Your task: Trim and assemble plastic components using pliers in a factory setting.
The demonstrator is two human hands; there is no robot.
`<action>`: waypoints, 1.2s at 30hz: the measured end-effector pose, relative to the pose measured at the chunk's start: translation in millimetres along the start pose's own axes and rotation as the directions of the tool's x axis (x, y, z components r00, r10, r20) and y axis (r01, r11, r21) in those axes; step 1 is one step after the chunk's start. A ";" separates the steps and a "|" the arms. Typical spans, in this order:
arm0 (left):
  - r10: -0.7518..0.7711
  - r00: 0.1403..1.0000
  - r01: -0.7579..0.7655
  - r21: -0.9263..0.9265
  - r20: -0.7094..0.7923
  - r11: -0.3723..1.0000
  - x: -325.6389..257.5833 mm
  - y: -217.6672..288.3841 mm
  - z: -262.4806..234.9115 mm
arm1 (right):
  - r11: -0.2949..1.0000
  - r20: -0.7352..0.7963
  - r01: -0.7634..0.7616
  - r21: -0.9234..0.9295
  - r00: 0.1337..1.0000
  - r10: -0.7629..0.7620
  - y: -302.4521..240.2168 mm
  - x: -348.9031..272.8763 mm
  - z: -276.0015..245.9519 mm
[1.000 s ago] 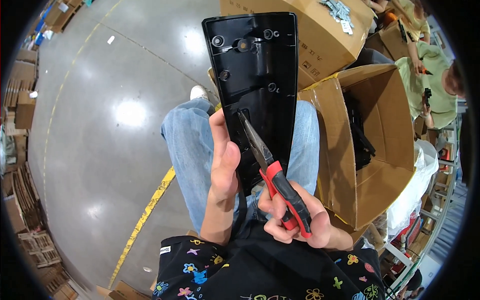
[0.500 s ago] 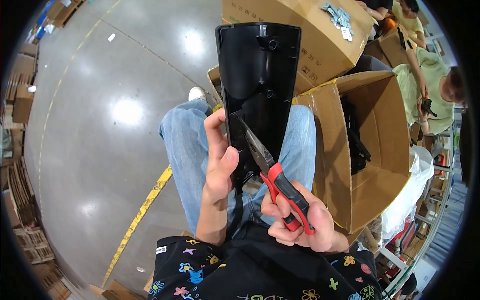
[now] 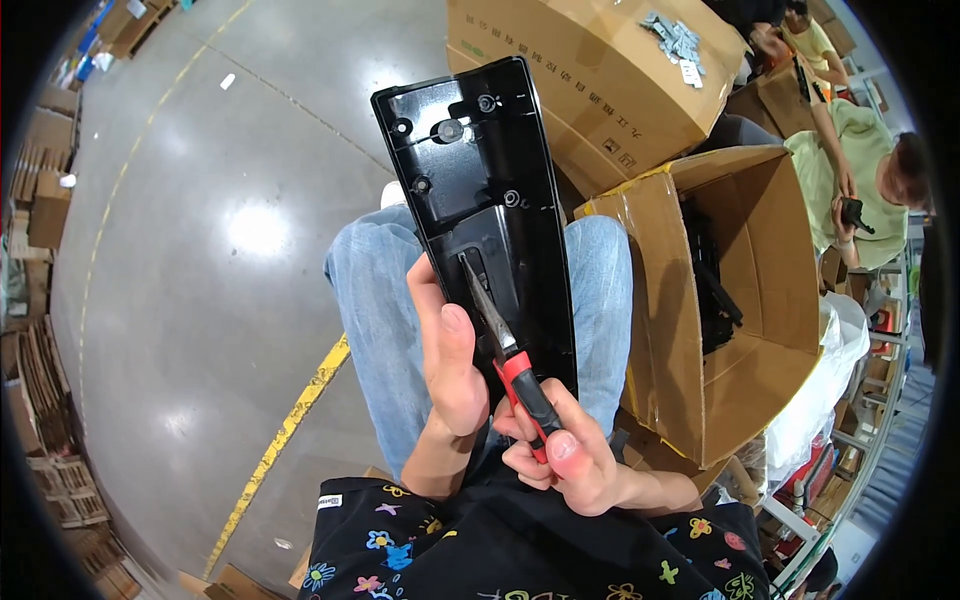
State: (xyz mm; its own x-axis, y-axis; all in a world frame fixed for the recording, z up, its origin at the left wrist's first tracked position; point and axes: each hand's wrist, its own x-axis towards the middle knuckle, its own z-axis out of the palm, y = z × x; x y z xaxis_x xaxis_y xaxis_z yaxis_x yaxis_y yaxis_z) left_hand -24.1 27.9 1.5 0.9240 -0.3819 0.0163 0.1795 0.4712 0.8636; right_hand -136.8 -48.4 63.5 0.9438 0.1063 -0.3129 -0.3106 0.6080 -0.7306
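A long black plastic housing (image 3: 465, 160) lies tilted over my lap, its hollow inner side with round screw posts facing up. My left hand (image 3: 450, 350) grips its left edge, thumb over the rim and the other fingers partly hidden beneath. In my right hand (image 3: 565, 455) are long-nose pliers (image 3: 520, 375) with red and black handles, my fingers wrapped round them. The pliers' narrow jaws reach into the housing, their tips at a small slotted part (image 3: 472, 262) near its middle. Whether the jaws pinch anything is too small to tell.
To my right stands an open cardboard box (image 3: 690, 320) with black parts inside. Behind it is a closed carton (image 3: 560, 80) with a pile of small grey pieces (image 3: 675, 45) on top. A co-worker in a light green shirt (image 3: 860, 140) sits at the far right, holding a black part.
The housing has tilted leftward and turned, so more of its inside with the screw posts shows. The pliers have moved left and down with my right hand, their tips still inside the housing.
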 end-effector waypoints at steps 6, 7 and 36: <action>0.036 0.999 -0.037 0.050 0.023 0.998 1.9 0.5 0.8 | 0.981 0.026 -0.051 0.188 0.999 0.047 -7.9 -7.0 -6.9; 0.034 0.999 -0.036 0.053 0.025 0.998 1.7 0.6 -0.9 | 0.980 0.026 -0.049 0.191 0.999 0.044 -12.2 -8.0 -6.3; -0.057 0.989 0.076 -0.130 0.139 0.989 -8.1 2.7 3.2 | 0.912 0.128 -0.274 0.305 0.961 0.246 -31.3 5.5 -3.0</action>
State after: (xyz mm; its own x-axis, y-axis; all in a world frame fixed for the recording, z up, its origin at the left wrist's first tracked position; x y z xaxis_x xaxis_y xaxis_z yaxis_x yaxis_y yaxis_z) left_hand -32.2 29.7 5.4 0.8561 -0.5155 0.0368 0.2913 0.5401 0.7896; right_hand -122.2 -69.2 82.9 0.8450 0.3523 -0.4024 -0.5075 0.7655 -0.3955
